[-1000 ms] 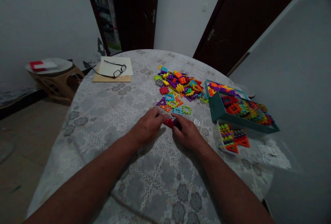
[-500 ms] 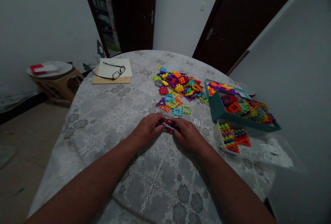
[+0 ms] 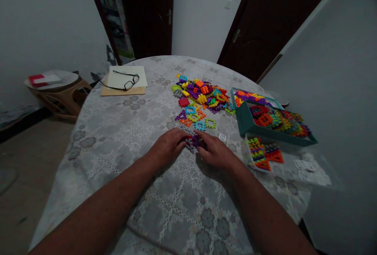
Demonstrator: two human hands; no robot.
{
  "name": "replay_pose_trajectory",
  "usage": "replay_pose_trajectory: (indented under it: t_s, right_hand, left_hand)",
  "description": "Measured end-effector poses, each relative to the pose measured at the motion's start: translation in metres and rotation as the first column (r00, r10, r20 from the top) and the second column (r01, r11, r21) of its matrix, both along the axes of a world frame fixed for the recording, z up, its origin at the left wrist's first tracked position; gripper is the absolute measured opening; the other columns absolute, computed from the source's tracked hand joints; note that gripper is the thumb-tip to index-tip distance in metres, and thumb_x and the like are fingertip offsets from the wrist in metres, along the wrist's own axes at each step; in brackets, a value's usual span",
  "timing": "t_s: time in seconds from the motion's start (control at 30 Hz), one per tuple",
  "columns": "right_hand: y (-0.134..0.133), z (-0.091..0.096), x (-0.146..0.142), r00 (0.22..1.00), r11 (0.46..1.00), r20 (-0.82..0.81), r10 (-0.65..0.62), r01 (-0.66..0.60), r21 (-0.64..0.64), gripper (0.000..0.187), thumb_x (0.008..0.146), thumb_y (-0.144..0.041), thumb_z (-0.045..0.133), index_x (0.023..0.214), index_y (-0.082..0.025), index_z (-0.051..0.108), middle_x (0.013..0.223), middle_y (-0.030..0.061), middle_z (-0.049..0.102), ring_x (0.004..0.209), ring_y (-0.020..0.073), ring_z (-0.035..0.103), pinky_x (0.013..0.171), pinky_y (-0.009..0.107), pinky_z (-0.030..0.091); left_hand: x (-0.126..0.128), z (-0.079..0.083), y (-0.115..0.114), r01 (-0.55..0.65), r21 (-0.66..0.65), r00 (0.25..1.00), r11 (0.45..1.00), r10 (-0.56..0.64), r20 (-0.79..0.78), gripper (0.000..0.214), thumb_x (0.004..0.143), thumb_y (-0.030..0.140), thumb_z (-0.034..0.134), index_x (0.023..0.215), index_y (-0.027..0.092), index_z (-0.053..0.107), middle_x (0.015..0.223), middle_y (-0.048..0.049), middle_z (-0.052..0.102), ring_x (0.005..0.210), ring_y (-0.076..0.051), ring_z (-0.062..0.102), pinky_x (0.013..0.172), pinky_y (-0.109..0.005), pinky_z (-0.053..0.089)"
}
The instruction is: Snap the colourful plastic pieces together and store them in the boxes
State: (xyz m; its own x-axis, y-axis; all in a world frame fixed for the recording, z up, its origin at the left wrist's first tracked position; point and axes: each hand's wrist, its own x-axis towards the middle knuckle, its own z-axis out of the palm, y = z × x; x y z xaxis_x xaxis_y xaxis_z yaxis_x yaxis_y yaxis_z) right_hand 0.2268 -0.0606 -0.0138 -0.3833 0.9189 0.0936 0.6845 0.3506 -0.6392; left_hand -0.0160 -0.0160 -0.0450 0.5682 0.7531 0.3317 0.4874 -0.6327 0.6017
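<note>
Your left hand (image 3: 167,145) and right hand (image 3: 216,149) are clamped on one cluster of interlocking plastic pieces (image 3: 193,142), purple, red and grey, low over the table (image 3: 176,200) and centred between your fingertips. Your fingers hide its full outline.

Clearances: open cloth runs between your forearms and from your left forearm to the table's left edge. Forward room is limited by loose pieces just beyond your fingertips. On the right, containers occupy the space toward the table edge.

Count: two blue frames (image 3: 200,126), two lime frames (image 3: 210,123), one purple triangle (image 3: 180,116) and one orange triangle (image 3: 186,122) lie ahead of you, before a mixed pile (image 3: 203,92) too tangled to count. Two teal trays (image 3: 244,119) and one clear tub (image 3: 247,155) stand right; one pair of eyeglasses (image 3: 129,85) rests far left.
</note>
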Motion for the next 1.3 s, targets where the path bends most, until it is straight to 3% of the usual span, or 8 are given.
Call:
replay_pose_trajectory:
  t_s: [0.17, 0.3, 0.43, 0.6, 0.77, 0.93, 1.13, 1.3]
  right_hand:
    - [-0.003, -0.002, -0.015, 0.999, 0.999, -0.046, 0.011, -0.009, 0.032, 0.062, 0.095, -0.014, 0.066, 0.156, -0.022, 0.062, 0.133, 0.0134, 0.078, 0.118, 0.0273, 0.072, 0.108, 0.044, 0.055]
    - [-0.005, -0.012, -0.027, 0.998, 0.992, -0.054, 0.033, -0.026, 0.123, 0.065, 0.097, -0.012, 0.063, 0.160, -0.026, 0.056, 0.147, 0.0134, 0.072, 0.129, 0.0283, 0.069, 0.114, 0.048, 0.053]
    - [-0.002, -0.022, -0.027, 0.994, 0.978, -0.094, 0.062, -0.041, 0.206, 0.067, 0.097, -0.012, 0.061, 0.162, -0.023, 0.052, 0.146, 0.0153, 0.071, 0.128, 0.0283, 0.069, 0.114, 0.049, 0.055]
    - [0.015, -0.031, -0.025, 0.999, 0.952, 0.001, -0.044, 0.042, 0.302, 0.051, 0.097, -0.008, 0.055, 0.146, -0.015, 0.065, 0.150, 0.0199, 0.063, 0.139, 0.0293, 0.061, 0.121, 0.048, 0.049]
    - [0.020, -0.024, -0.032, 0.957, 0.971, 0.262, -0.127, 0.066, 0.231, 0.038, 0.101, -0.008, 0.054, 0.131, -0.021, 0.073, 0.139, 0.0143, 0.066, 0.123, 0.0274, 0.065, 0.109, 0.040, 0.053]
    - [0.012, -0.011, -0.020, 0.927, 0.975, 0.340, -0.160, 0.095, 0.199, 0.015, 0.105, -0.014, 0.060, 0.108, -0.022, 0.072, 0.121, 0.0105, 0.068, 0.109, 0.0240, 0.065, 0.095, 0.033, 0.052]
    - [0.013, -0.014, -0.003, 0.926, 0.981, 0.364, -0.103, 0.034, 0.190, 0.006, 0.106, -0.019, 0.061, 0.106, -0.021, 0.066, 0.112, 0.0091, 0.067, 0.101, 0.0232, 0.064, 0.088, 0.033, 0.050]
    - [0.017, -0.025, 0.003, 0.981, 0.972, 0.166, -0.098, 0.059, 0.227, 0.013, 0.110, -0.022, 0.050, 0.114, -0.022, 0.063, 0.109, 0.0086, 0.069, 0.100, 0.0233, 0.065, 0.088, 0.034, 0.051]
  left_hand:
    - [-0.003, 0.003, -0.003, -0.002, -0.031, 1.000, 1.000, 0.002, -0.017, 0.022, 0.101, 0.017, 0.065, 0.120, 0.024, 0.072, 0.111, -0.0055, 0.072, 0.107, -0.023, 0.069, 0.102, -0.040, 0.056]
    - [-0.008, 0.007, -0.006, -0.008, -0.037, 1.000, 0.999, 0.008, 0.000, 0.025, 0.099, 0.018, 0.066, 0.124, 0.023, 0.070, 0.115, -0.0062, 0.066, 0.110, -0.023, 0.066, 0.101, -0.040, 0.055]
    - [-0.009, 0.010, -0.007, -0.014, -0.042, 1.000, 0.999, 0.015, 0.013, 0.022, 0.099, 0.017, 0.065, 0.119, 0.023, 0.068, 0.118, -0.0063, 0.064, 0.111, -0.023, 0.064, 0.101, -0.039, 0.055]
    - [-0.009, 0.007, -0.005, 0.024, -0.041, 0.997, 0.999, -0.027, -0.074, 0.012, 0.100, 0.016, 0.064, 0.109, 0.022, 0.067, 0.108, -0.0047, 0.066, 0.102, -0.022, 0.065, 0.096, -0.036, 0.053]
    - [-0.013, 0.002, -0.004, 0.031, -0.022, 0.992, 0.999, -0.034, -0.124, 0.006, 0.101, 0.019, 0.064, 0.105, 0.022, 0.065, 0.107, -0.0041, 0.065, 0.100, -0.021, 0.064, 0.092, -0.033, 0.052]
    - [-0.016, 0.001, -0.003, 0.035, -0.009, 0.990, 0.999, -0.036, -0.137, 0.008, 0.100, 0.018, 0.064, 0.107, 0.023, 0.063, 0.109, -0.0044, 0.065, 0.098, -0.021, 0.064, 0.089, -0.033, 0.052]
    - [-0.014, 0.001, -0.003, 0.066, -0.012, 0.991, 0.998, -0.067, -0.119, 0.009, 0.101, 0.018, 0.064, 0.108, 0.023, 0.063, 0.109, -0.0048, 0.066, 0.097, -0.021, 0.065, 0.089, -0.034, 0.052]
    - [-0.013, -0.002, -0.003, 0.033, -0.009, 0.996, 0.999, -0.034, -0.088, 0.008, 0.102, 0.021, 0.065, 0.109, 0.024, 0.064, 0.109, -0.0046, 0.067, 0.099, -0.021, 0.066, 0.091, -0.036, 0.054]
